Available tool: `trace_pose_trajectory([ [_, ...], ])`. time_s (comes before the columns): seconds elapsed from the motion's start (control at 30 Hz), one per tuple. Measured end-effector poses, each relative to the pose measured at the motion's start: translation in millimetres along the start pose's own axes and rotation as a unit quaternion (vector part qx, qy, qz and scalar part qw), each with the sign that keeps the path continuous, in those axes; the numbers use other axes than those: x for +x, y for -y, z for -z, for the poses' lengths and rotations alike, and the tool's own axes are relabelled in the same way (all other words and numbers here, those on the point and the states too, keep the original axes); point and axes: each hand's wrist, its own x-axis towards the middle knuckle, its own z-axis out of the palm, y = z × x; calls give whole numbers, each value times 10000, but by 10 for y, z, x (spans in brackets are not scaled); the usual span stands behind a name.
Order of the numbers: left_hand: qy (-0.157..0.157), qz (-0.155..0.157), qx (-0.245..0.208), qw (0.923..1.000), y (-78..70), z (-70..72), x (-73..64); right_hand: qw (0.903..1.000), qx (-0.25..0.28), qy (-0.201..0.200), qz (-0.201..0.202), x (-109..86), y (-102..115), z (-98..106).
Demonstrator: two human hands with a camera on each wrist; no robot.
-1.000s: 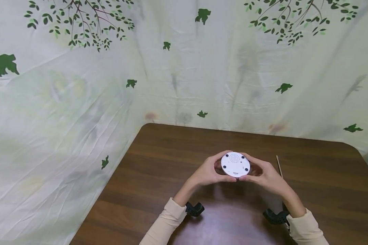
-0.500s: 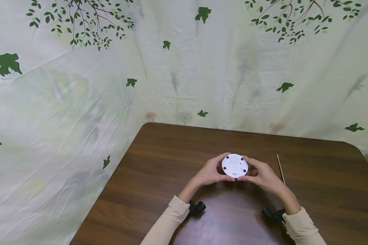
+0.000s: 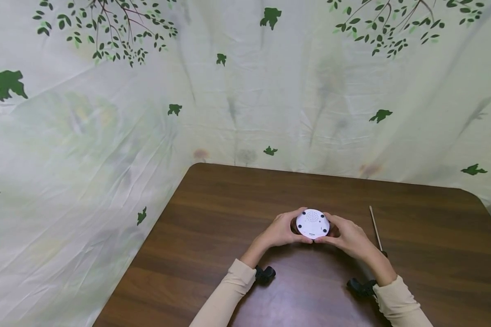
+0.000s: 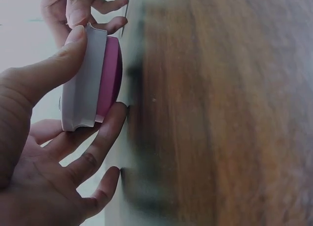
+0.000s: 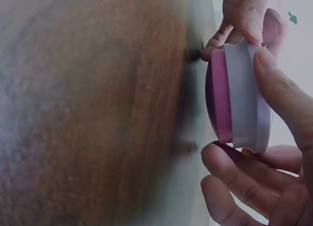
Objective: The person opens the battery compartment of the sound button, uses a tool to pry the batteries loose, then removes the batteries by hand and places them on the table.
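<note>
- Spread behind and to the left: a pale, creased backdrop (image 3: pixel 245 95), printed with green leaves and branches.
- In front of it, a dark brown wood-grain table (image 3: pixel 212 204) with rounded far corners.
- Reaching in from the near side, a cream left sleeve (image 3: pixel 225 295) and a cream right sleeve (image 3: pixel 403 302).
- Grasping the left part of a round device's rim: the left hand (image 3: pixel 281 231), thumb on the near edge, fingers round the far side.
- Grasping the right part likewise: the right hand (image 3: pixel 349 236), thumb tip close to the other.
- Between both hands, over the table, the white round device (image 3: pixel 313 224), its holed face toward the head camera.
- Strapped at the wrists, a black left mount (image 3: pixel 265 275) and black right mount (image 3: pixel 361 288).
- On the device's opposite side, a pink layer (image 4: pixel 110 77).
- Beside the right hand, lying on the table, a thin rod (image 3: pixel 375 227), dark at its near end, partly hidden by the forearm.
- Near the rim of the holed face, four small black dots (image 3: pixel 300 226).
</note>
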Motion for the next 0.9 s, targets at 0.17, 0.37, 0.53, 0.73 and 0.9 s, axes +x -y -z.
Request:
trace_pose_trajectory([
  [0.17,44,95,342,9994,0,-8,14,9998,-159,39,59,9,-6,-9],
  [0.37,122,105,494,9986,-3,-5,22,9993,-365,67,64,4,1,-3],
  [0.53,134,121,551,9983,1,-9,32,9979,-638,-13,98,11,52,42],
  [0.73,119,165,610,9979,3,-23,26,9905,-1127,-542,572,5,142,51],
  [0.9,129,183,635,9977,0,-35,16,9651,-1664,-1200,1631,31,171,-25],
])
